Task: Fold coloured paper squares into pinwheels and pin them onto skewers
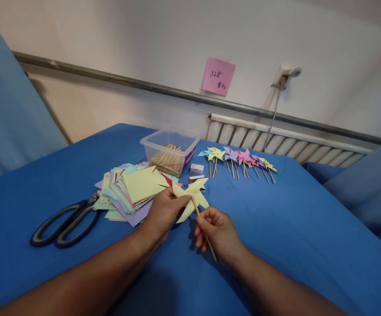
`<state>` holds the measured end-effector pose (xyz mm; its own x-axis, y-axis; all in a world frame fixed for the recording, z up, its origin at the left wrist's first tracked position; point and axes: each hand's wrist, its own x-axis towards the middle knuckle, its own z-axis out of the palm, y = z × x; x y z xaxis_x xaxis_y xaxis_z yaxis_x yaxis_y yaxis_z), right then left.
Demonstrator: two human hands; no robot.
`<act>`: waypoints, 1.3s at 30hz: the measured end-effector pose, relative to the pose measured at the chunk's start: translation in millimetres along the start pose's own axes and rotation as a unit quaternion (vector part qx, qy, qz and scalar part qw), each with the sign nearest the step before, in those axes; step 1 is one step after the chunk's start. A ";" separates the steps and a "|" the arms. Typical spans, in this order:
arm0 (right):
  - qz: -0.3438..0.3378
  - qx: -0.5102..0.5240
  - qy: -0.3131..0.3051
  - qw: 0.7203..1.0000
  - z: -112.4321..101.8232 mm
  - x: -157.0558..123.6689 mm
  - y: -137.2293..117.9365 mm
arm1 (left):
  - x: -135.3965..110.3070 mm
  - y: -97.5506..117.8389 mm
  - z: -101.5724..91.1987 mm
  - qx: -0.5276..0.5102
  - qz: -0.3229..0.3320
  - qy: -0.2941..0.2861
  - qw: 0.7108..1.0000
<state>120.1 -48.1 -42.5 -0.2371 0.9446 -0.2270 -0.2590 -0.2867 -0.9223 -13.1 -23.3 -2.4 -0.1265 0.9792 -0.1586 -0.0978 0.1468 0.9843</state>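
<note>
A pale yellow paper pinwheel [195, 188] is held up in front of me, over the blue-covered table. My left hand [166, 206] pinches it near the centre, thumb on the near side. A thin wooden stick [210, 245] slants down from the pinwheel's middle. My right hand [217, 232] grips that stick between thumb and fingers, a little below the paper. Whether the stick is fastened to the paper, I cannot tell. Left of my left hand lies a messy pile of coloured paper squares [144, 184], a yellow sheet on top.
Large dark-handled scissors [67, 226] lie left of the pile. Behind it stands a clear plastic box [146, 145] of wooden sticks [168, 160]. Near the box is a small white-and-grey box [197, 168]. Several finished pinwheels [244, 157] lie in a row at the back right, before a radiator [239, 134].
</note>
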 end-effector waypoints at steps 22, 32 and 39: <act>-0.083 -0.134 0.021 0.987 -1.9 -6.4 2.4 | 0.4 5.8 -1.7 0.011 0.014 -0.003 1.000; -0.347 -0.536 0.037 0.769 -12.9 -19.1 -18.4 | -2.6 3.2 0.4 0.026 0.015 -0.014 0.999; -0.375 -0.531 0.031 0.759 -17.5 -12.7 -12.7 | -4.2 1.8 2.0 0.025 0.017 -0.023 0.999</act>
<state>142.8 -53.8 -33.4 -0.3427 0.7938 0.5024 0.6097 0.5948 -0.5240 -10.7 -26.9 0.2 -0.0828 0.9890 -0.1222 -0.0443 0.1189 0.9919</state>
